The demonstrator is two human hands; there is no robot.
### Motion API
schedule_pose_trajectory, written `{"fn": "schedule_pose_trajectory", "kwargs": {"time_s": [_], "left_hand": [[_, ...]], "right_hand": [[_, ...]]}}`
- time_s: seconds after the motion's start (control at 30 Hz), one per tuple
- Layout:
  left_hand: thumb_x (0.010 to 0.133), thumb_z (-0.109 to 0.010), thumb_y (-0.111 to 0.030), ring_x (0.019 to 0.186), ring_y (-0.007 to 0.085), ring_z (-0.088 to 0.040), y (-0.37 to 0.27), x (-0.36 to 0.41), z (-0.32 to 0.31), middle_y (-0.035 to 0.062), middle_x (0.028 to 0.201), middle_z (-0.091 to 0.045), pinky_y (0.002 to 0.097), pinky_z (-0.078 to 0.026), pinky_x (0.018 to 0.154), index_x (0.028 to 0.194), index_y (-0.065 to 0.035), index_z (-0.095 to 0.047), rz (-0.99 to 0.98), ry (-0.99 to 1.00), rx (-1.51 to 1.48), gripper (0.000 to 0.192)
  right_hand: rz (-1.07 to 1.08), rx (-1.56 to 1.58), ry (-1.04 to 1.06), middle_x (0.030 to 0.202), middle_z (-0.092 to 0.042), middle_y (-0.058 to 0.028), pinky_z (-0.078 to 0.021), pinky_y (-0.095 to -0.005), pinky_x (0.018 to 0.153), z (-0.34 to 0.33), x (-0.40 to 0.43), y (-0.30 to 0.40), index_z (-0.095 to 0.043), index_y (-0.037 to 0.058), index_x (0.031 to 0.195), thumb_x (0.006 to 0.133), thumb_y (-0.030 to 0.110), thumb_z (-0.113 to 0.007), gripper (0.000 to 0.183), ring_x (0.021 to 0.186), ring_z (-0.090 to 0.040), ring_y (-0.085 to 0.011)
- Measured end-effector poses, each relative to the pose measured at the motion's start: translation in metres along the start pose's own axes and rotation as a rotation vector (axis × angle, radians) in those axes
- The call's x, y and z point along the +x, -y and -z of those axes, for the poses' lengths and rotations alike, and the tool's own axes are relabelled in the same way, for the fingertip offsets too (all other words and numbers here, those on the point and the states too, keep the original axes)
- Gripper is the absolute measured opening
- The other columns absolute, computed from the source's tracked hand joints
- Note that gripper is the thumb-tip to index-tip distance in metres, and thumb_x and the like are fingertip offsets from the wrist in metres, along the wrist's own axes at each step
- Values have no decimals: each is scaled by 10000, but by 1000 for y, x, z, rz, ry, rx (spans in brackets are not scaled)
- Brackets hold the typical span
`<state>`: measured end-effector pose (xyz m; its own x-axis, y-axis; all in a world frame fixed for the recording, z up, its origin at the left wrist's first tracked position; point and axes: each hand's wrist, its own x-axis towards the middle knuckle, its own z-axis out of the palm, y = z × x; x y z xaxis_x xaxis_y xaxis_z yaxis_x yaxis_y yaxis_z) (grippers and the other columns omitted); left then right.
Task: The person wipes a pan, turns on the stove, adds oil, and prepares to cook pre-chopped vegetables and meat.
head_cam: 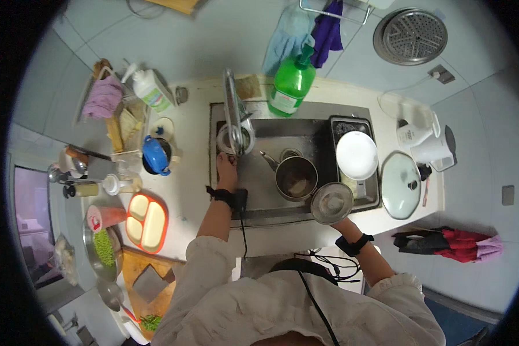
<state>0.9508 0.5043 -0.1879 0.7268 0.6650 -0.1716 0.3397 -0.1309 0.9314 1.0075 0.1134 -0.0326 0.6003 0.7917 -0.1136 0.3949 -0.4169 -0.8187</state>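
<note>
My left hand is at the sink's left side, its fingers curled at the near edge of a round, pale-rimmed container below the faucet. The spout partly hides that container. A metal kettle stands without its lid in the stainless steel sink; its spout points to the far left, and its inside bottom looks stained. My right hand holds a round metal lid over the sink's near edge, right of the kettle. The lid covers most of its fingers.
Beside the basin, a dark tray carries a white plate. A glass lid lies farther right. Behind the sink is a green pump bottle. On the left are a blue pot, a divided plate and a cutting board.
</note>
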Motion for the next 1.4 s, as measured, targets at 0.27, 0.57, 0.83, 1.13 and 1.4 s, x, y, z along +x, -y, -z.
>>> {"fn": "schedule_pose_trajectory", "kwargs": {"time_s": [0.27,0.57,0.83,1.13,1.4], "left_hand": [[962,-354,-219,880,206,-515,34,1,-39,103,1044,-549,323,-427,753,1121,16,-449,46,135,-81,300],[960,-378,-238,649,137,-447,-33,-15,-57,12,772,-487,276,-397,597,973,-44,-463,-200,-124,-275,212],[960,-380,-231,590,118,-413,69,20,-36,-10,698,-445,257,-371,538,914,-103,-459,664,-39,-1133,157],[880,-497,-127,837,289,-549,-98,-77,1,124,920,-555,383,-434,739,989,10,-470,-299,-52,285,178],[769,-575,-57,878,280,-549,-106,-115,43,112,957,-561,388,-440,763,899,-26,-540,-843,-110,604,138]], "right_hand": [[-162,90,-22,1134,-533,-92,-372,-364,937,13,-21,-14,-526,63,1113,780,112,-630,352,1050,-485,-228],[-228,128,-28,1135,-531,-81,-380,-350,936,16,-26,-23,-524,71,1116,771,109,-648,369,1052,-483,-201],[-156,291,64,1159,-515,-90,-397,-336,919,-15,9,-16,-490,59,1148,757,60,-657,425,1059,-474,-198],[-155,-3,8,1161,-505,-170,-382,-355,931,2,19,1,-442,-9,1184,800,-43,-493,388,1068,-479,-272],[-120,-2,47,1119,-515,-134,-377,-348,928,9,29,-1,-475,-4,1130,796,-12,-532,340,1031,-481,-265]]}}
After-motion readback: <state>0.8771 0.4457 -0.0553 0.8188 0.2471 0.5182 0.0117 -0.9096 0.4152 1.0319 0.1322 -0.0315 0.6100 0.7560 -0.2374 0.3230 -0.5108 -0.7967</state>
